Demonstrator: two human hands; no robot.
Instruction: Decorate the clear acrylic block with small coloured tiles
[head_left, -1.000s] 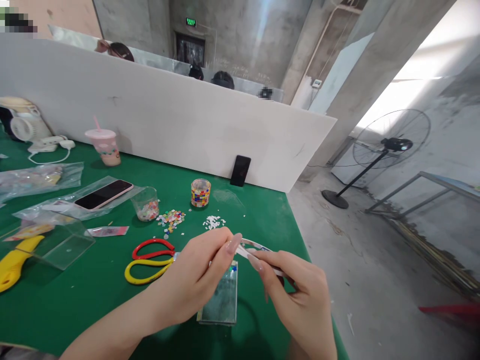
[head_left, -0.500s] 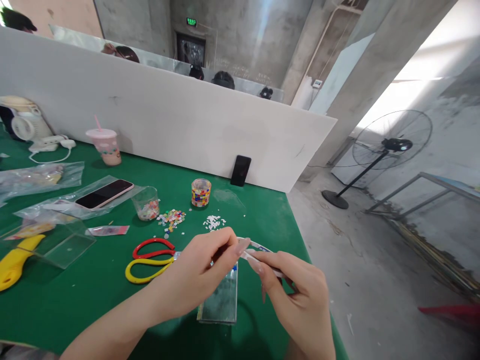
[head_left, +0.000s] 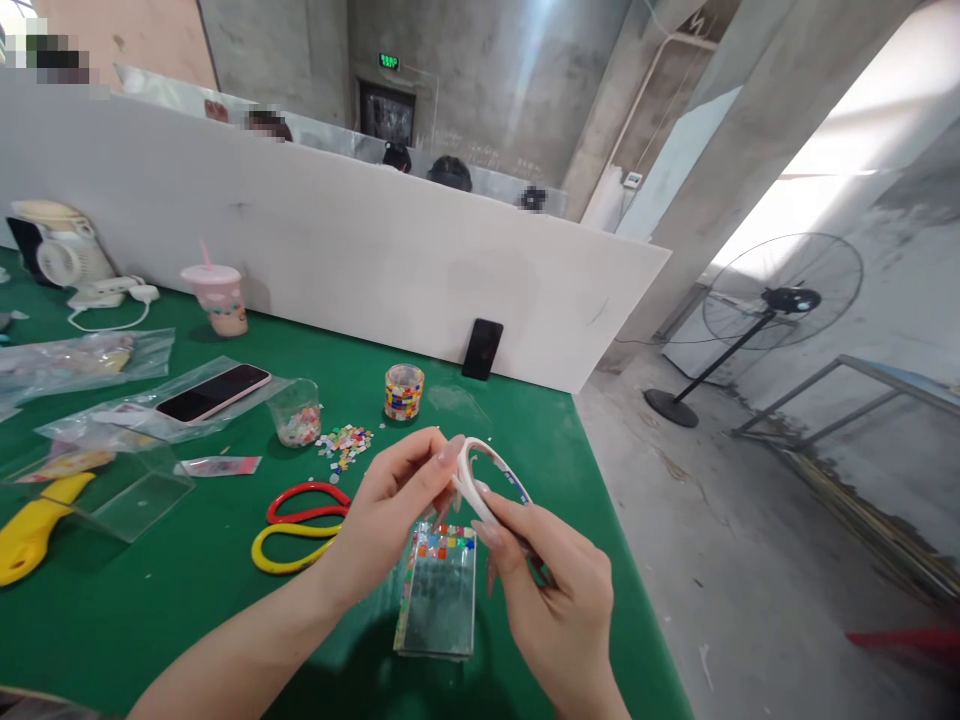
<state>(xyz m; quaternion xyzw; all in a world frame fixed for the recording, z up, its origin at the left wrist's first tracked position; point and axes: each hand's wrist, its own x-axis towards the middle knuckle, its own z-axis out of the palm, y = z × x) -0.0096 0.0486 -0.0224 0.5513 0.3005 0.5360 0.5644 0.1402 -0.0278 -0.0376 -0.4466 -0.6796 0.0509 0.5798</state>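
A thin white curved band (head_left: 470,488), with blue tiles showing along its far side, is held up between my hands. My left hand (head_left: 397,500) pinches its left edge with thumb and fingers. Lower down, my right hand (head_left: 559,580) grips it between thumb and forefinger and hides part of it. Beneath them on the table lies a clear rectangular box (head_left: 436,610) with small coloured mosaic tiles at its far end and left side. Scissors (head_left: 296,548) with red and yellow handles lie left of my left hand, which covers their blades.
Loose mosaic tiles (head_left: 345,445) lie beside a clear cup (head_left: 296,412) of tiles. A tile-covered jar (head_left: 403,393), a pink-lidded cup (head_left: 219,300) and two phones stand or lie farther back. A white partition (head_left: 360,250) borders the green table (head_left: 225,620); its right edge drops to the floor.
My hands have tilted the white band upright, so its curve now shows. My right hand has shifted left and the box's tiles have come into view.
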